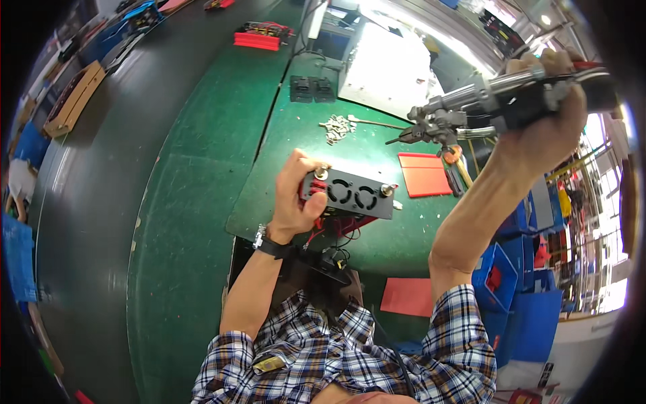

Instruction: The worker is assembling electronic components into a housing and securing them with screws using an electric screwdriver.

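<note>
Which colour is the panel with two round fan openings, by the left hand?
The panel is black; the head view shows it best.

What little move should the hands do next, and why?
Maybe the right hand should bring the metal and black tool a little closer to the black box: the left hand grips the box by one end, its two round grilles face the camera, and the tool's tip is apart from it.
</note>
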`<control>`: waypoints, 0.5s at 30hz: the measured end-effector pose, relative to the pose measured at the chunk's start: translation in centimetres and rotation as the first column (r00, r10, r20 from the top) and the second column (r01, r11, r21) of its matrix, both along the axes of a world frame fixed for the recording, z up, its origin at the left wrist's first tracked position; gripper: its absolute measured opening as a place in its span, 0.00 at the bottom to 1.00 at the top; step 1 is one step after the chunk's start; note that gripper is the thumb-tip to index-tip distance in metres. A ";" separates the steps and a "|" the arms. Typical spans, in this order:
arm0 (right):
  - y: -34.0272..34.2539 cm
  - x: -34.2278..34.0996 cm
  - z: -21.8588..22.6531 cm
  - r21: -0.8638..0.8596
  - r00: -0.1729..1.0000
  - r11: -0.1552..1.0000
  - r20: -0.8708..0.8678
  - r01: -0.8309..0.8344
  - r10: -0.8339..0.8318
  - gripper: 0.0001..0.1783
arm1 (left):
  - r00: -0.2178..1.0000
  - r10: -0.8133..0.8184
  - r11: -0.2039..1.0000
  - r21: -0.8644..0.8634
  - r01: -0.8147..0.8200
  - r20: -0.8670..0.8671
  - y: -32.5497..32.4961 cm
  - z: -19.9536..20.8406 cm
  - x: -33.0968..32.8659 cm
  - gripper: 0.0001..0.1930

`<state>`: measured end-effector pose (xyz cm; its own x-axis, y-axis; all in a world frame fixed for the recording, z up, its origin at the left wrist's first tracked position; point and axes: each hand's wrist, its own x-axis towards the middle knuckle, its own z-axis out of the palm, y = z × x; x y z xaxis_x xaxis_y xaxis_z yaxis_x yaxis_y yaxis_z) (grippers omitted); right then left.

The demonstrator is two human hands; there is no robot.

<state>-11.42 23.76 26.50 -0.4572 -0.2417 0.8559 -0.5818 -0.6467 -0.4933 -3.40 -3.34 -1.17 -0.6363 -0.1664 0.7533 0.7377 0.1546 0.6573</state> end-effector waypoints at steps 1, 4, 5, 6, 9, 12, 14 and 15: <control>-1.3 0.2 0.4 0.009 1.000 1.000 -0.003 -0.011 0.011 0.27 | 1.000 0.011 1.000 0.009 -0.011 -0.003 -0.3 -0.3 -0.3 0.35; -7.7 2.2 0.6 -0.237 0.891 0.860 0.141 0.453 -0.431 0.26 | 0.995 -0.086 0.996 -0.003 0.086 -0.040 -1.2 -0.8 -0.6 0.30; -8.1 2.4 0.5 -0.231 0.895 0.865 0.137 0.445 -0.424 0.26 | 0.996 -0.077 0.997 0.004 0.077 -0.041 -1.3 -0.7 -0.7 0.30; -8.3 2.6 0.3 -0.224 0.935 0.909 0.116 0.352 -0.334 0.25 | 0.993 -0.110 0.994 0.006 0.110 -0.034 -1.3 -0.6 -0.6 0.30; -8.5 1.6 -0.5 -0.118 0.996 0.989 0.024 0.084 -0.082 0.25 | 0.987 -0.150 0.986 0.062 0.153 -0.050 -0.7 -0.4 -0.8 0.29; -10.9 1.1 -2.0 0.012 0.985 0.985 -0.001 0.174 -0.174 0.26 | 0.991 -0.108 0.993 0.031 0.111 -0.074 -0.8 -1.1 -1.1 0.27; -13.2 1.5 -3.7 0.046 0.949 0.948 0.008 0.314 -0.314 0.27 | 0.991 -0.120 0.992 0.036 0.122 -0.053 -0.9 -1.0 -1.0 0.27; -14.0 1.5 -4.7 0.072 0.898 0.897 0.014 0.437 -0.439 0.28 | 0.992 -0.122 0.992 0.031 0.123 -0.033 -1.2 -0.9 -0.8 0.28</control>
<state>-9.97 9.79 21.80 -0.5540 -0.0657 0.8299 -0.7836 -0.2956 -0.5464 -4.20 -4.58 -2.07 -0.6301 -0.1131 0.7683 0.7697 0.0405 0.6372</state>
